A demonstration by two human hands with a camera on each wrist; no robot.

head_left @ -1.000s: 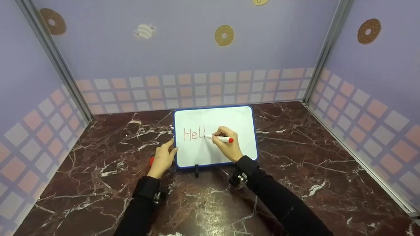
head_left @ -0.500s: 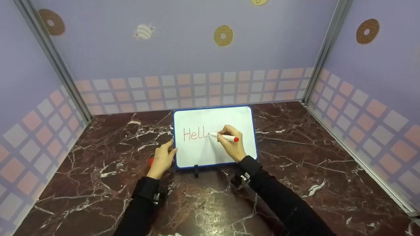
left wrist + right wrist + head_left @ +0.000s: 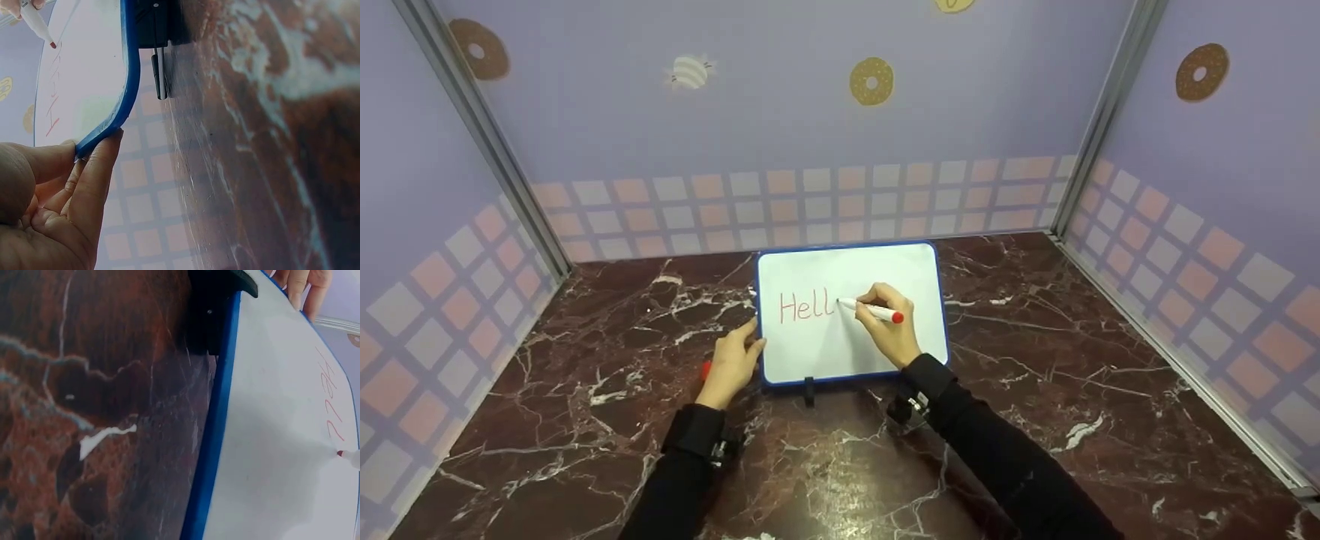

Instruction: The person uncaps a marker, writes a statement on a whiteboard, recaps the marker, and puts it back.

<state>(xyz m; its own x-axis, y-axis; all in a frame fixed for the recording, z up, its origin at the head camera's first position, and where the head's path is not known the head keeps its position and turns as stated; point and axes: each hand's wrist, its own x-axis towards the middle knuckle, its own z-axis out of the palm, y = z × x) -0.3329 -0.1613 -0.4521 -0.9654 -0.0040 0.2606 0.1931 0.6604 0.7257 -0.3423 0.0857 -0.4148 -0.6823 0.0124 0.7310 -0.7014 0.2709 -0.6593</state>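
A whiteboard (image 3: 855,349) with a blue frame leans upright on a black stand (image 3: 809,393). Red letters reading "Hell" (image 3: 808,306) are written across its left half. My right hand (image 3: 891,326) grips a white marker (image 3: 872,309) with a red end; its tip is at or very near the board, just right of the last letter. My left hand (image 3: 731,364) pinches the board's left edge between thumb and fingers, plain in the left wrist view at the blue frame (image 3: 133,67). Behind the left hand a red object (image 3: 706,370) is mostly hidden.
The dark red marbled tabletop (image 3: 1080,360) spreads around the board. Purple walls (image 3: 780,127) with pink and white squares and doughnut pictures enclose the back and sides, joined by metal posts (image 3: 1099,127).
The second "l" has gained its curved foot. My right hand and marker have moved slightly right, then the tip a little up. My left hand stays at the board's edge.
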